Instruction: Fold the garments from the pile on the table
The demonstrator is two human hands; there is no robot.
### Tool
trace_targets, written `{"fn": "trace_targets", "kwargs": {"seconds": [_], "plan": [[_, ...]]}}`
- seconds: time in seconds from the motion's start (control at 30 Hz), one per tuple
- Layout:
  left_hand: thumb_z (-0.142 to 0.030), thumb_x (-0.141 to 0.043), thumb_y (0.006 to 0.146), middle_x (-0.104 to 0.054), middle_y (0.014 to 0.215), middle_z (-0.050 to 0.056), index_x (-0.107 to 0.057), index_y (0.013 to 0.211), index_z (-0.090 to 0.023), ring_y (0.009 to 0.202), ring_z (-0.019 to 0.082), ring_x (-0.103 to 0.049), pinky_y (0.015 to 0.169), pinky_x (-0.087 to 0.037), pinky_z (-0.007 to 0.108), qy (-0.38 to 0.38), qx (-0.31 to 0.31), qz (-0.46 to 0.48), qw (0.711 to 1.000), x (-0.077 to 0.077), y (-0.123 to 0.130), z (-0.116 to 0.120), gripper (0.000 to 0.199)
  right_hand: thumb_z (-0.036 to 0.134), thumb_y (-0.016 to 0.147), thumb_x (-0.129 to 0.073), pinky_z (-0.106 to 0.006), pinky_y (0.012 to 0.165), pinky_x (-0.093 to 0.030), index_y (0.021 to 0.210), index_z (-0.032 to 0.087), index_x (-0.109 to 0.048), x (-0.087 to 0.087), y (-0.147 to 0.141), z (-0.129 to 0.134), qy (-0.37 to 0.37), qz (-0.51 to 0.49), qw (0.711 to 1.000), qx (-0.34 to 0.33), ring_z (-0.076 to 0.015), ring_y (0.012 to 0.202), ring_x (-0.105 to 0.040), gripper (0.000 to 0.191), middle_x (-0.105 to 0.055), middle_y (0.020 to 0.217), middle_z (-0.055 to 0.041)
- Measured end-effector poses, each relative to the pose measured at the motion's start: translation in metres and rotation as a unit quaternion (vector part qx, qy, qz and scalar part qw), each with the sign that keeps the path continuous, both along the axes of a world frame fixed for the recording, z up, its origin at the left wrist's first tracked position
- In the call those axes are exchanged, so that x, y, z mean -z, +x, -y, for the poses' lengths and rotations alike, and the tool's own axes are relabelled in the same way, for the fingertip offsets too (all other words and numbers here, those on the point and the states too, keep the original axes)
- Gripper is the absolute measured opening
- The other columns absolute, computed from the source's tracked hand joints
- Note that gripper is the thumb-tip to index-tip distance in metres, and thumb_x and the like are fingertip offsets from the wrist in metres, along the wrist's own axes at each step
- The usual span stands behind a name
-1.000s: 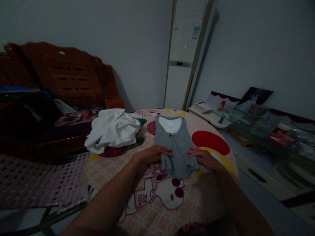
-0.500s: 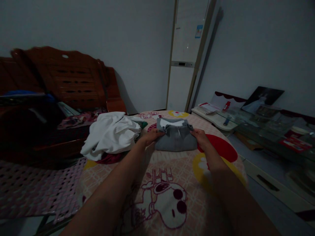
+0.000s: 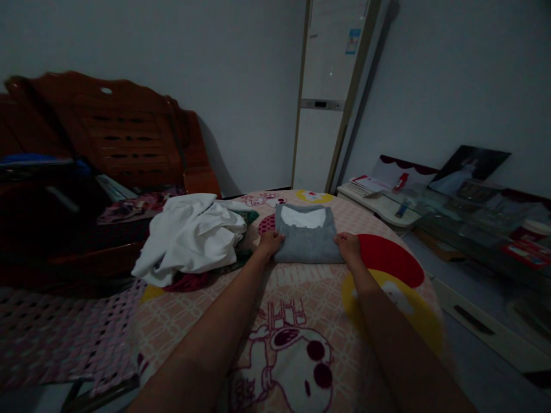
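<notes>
Cloth pile [image 3: 189, 238] lies left of folded garment [image 3: 306, 241] on table [image 3: 284, 298].

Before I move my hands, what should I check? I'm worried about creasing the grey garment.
1. Grey garment lying flat on the patterned cover: ok.
2. Left hand at its left side: ok.
3. Right hand at its right side: ok.
4. White cloth clear of the garment: ok.
5. Fingers gripping or merely resting: cannot tell.
6. Hidden layers free of creases: cannot tell.
</notes>
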State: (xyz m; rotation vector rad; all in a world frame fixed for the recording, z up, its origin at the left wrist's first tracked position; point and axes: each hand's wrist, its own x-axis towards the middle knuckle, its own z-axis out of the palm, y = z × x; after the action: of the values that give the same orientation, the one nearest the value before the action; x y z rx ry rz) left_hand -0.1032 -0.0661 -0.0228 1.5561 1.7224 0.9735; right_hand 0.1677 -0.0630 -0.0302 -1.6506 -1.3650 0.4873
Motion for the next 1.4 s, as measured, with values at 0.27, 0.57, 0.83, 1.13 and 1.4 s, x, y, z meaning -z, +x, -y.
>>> {"fn": "trace_targets", "kwargs": {"seconds": [0.27,0.57,0.83,1.13,1.4], "plan": [[-0.022,-0.049,0.086,-0.073,0.09,0.01,-0.072,0.087,-0.012,0.086,0.022,-0.065,0.078,-0.047,0.03,0.083,-0.012,-0.139,0.987,-0.003,0.001,-0.001,0.025,0.031,0.084,-0.051,-0.029,0.078,-0.048,0.099,0.017,-0.073,-0.004,-0.005,0.012,0.009,0.137,0.989,0.047,-0.0221,0.088,-0.066,0.03,-0.074,0.096,-0.0098],[-0.026,-0.044,0.093,-0.071,0.109,0.016,-0.068,0.108,-0.012,0.104,0.027,-0.066,0.088,-0.049,0.033,0.018,-0.036,-0.262,0.964,-0.006,0.011,0.008,0.032,0.03,0.096,-0.047,-0.029,0.079,-0.046,0.113,0.019,-0.069,-0.015,-0.013,0.025,-0.103,0.296,0.947,0.066,-0.0227,0.1,-0.066,0.03,-0.071,0.11,-0.0129],[-0.04,-0.05,0.091,-0.064,0.124,0.02,-0.058,0.123,-0.014,0.113,0.034,-0.062,0.091,-0.049,0.043,-0.004,-0.071,-0.321,0.944,-0.013,0.011,0.025,0.042,0.038,0.098,-0.045,-0.035,0.085,-0.048,0.11,0.011,-0.068,-0.017,-0.012,0.034,-0.155,0.388,0.905,0.079,-0.0279,0.107,-0.065,0.038,-0.069,0.112,-0.0212],[-0.05,-0.052,0.089,-0.067,0.118,0.018,-0.064,0.11,-0.015,0.114,0.033,-0.062,0.091,-0.049,0.04,-0.053,-0.057,-0.293,0.953,-0.014,0.012,0.022,0.042,0.046,0.096,-0.049,-0.034,0.081,-0.049,0.104,0.01,-0.071,-0.017,-0.009,0.033,-0.163,0.374,0.911,0.068,-0.0295,0.104,-0.067,0.043,-0.07,0.109,-0.0219],[-0.037,-0.063,0.082,-0.072,0.094,0.012,-0.067,0.091,-0.016,0.095,0.026,-0.066,0.074,-0.046,0.029,-0.023,0.001,-0.252,0.967,-0.013,-0.004,0.009,0.023,0.021,0.07,-0.072,-0.029,0.08,-0.05,0.11,0.016,-0.068,-0.012,0.002,0.017,-0.08,0.168,0.983,0.008,-0.0237,0.101,-0.068,0.041,-0.073,0.107,-0.0104]]}}
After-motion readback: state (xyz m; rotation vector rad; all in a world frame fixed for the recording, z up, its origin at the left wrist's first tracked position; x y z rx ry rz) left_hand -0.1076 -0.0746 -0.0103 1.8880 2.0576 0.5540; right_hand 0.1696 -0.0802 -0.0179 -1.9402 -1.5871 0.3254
